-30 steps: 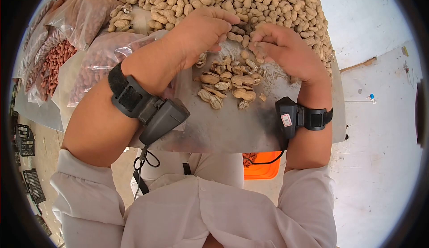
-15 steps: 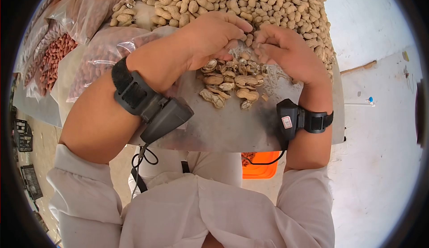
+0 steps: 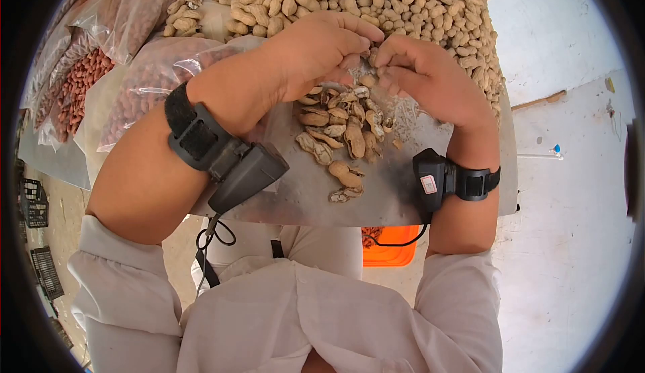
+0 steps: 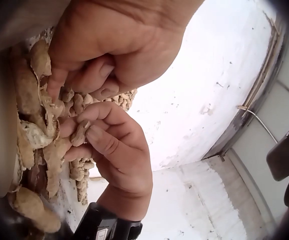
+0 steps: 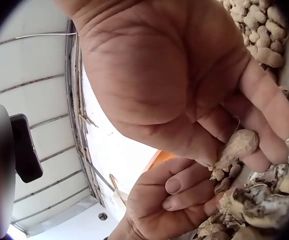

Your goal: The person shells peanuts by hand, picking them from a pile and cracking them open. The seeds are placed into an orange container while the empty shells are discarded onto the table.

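Note:
Thumb and fingers of my right hand (image 3: pixel 433 77) pinch a single unshelled peanut (image 5: pixel 242 146), seen also in the left wrist view (image 4: pixel 80 132). Close beside it, my left hand (image 3: pixel 316 54) has some fingers bent toward the palm (image 5: pixel 172 197), while one digit reaches down to the shells. I cannot tell whether the left hand holds anything. Below both hands lies a small pile of cracked peanut shells (image 3: pixel 336 121), some split and showing pale insides. Two shell pieces (image 3: pixel 346 183) lie nearer the table's front edge.
A large heap of unshelled peanuts (image 3: pixel 376 0) covers the back of the metal table (image 3: pixel 302 198). Clear plastic bags of red peanut kernels (image 3: pixel 84 84) stand at the left. An orange container (image 3: pixel 396 252) sits below the front edge. At the right is a white wall (image 3: pixel 571 252).
Shell pieces have shifted toward the front edge, and the pile has spread. My left hand has moved slightly right and closer to the right hand, which stays nearly in place.

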Available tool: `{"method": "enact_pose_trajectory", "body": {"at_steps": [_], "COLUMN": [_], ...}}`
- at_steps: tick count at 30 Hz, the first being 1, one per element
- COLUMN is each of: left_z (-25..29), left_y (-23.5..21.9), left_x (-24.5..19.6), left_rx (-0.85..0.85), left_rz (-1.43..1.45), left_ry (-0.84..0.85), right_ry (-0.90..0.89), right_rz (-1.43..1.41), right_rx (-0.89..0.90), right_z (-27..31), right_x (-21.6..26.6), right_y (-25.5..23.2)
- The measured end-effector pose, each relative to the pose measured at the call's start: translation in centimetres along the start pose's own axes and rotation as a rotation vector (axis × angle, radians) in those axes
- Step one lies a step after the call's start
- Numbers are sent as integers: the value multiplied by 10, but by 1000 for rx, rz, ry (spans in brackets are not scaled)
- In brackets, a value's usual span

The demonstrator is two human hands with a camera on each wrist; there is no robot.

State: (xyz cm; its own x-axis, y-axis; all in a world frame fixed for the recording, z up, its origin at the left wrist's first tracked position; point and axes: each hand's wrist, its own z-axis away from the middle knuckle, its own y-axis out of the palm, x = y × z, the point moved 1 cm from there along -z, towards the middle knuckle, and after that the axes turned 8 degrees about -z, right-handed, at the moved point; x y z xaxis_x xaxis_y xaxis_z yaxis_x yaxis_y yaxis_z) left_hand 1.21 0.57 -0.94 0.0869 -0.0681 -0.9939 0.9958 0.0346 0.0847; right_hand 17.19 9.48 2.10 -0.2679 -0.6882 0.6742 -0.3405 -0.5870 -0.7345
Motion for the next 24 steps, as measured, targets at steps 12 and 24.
{"method": "enact_pose_trajectory", "body": {"at_steps": [12, 24], "left_z": [-4, -5], "left_y": [3, -3], "left_x": [3, -5], "left_rx": [121, -198], "left_rz": [5, 131], "left_ry": [-36, 120], "right_ry": [-29, -50], "right_rz": [325, -803], "right_rx": [84, -304], "right_z": [-8, -15], "right_x": [7, -1], "right_y": [10, 2]}}
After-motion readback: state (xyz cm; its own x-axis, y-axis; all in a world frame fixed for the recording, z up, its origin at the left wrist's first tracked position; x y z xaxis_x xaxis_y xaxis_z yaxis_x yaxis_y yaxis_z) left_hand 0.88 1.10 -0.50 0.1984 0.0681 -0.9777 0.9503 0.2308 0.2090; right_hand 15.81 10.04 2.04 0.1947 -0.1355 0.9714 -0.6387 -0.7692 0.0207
